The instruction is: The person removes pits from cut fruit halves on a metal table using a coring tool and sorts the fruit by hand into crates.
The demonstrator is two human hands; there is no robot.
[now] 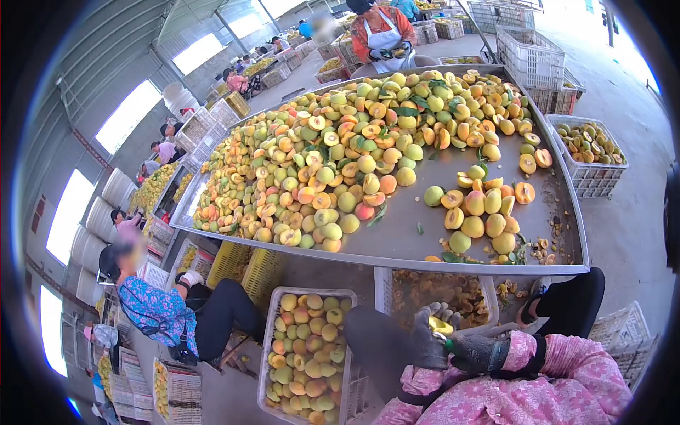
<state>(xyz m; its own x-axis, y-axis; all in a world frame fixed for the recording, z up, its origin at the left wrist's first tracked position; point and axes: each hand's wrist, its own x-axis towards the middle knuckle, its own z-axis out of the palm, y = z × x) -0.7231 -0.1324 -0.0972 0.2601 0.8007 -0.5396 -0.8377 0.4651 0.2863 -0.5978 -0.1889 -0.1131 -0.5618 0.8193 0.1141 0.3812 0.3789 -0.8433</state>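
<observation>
Low at the right of the head view, my left hand (pixel 428 343), in a dark grey glove, is closed around a cut yellow-green peach (pixel 440 326). Close beside it, my gloved right hand (pixel 483 353) is closed on a small tool with a green part (pixel 448 345); most of the tool is hidden by the fingers. Both hands are over my lap, in front of a crate of peach scraps (pixel 383 290). Beyond the crate is a metal sorting table (pixel 397 244), with a large heap of whole and halved peaches (pixel 304 170) and a smaller group (pixel 476 212) near my side.
To my left stands a crate of peaches (pixel 309 358). Yellow crates (pixel 263 273) sit under the table, near a seated co-worker (pixel 157 308). Across the table is another co-worker (pixel 382 35). A crate of halves (pixel 588 145) and stacked crates (pixel 530 60) stand at the right.
</observation>
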